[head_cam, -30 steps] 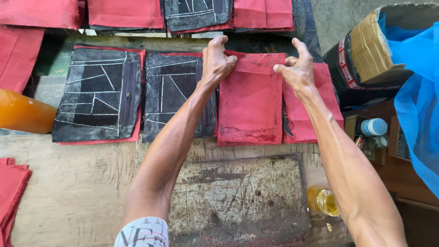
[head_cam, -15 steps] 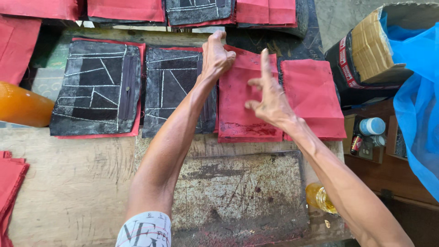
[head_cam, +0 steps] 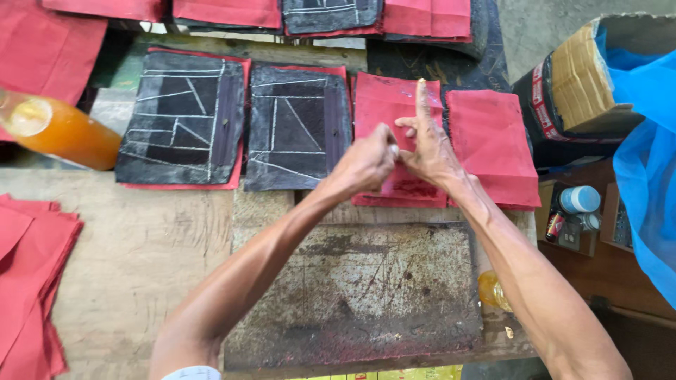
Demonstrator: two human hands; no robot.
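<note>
Both hands have been pulled back off the far red stacks and brought together over the red cloth piece [head_cam: 394, 141]. The left hand [head_cam: 366, 163] is pinched shut on its near edge; the right hand [head_cam: 429, 151] is held against it with 1 finger raised, so the sheet looks ready for lifting off the desk [head_cam: 141, 253].

Flat red paper stack [head_cam: 394, 112], perhaps touched.

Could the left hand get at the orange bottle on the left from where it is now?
Probably yes: the left hand hovers over the red sheets, and only flat black stencil sheets lie between it and the orange bottle.
</note>
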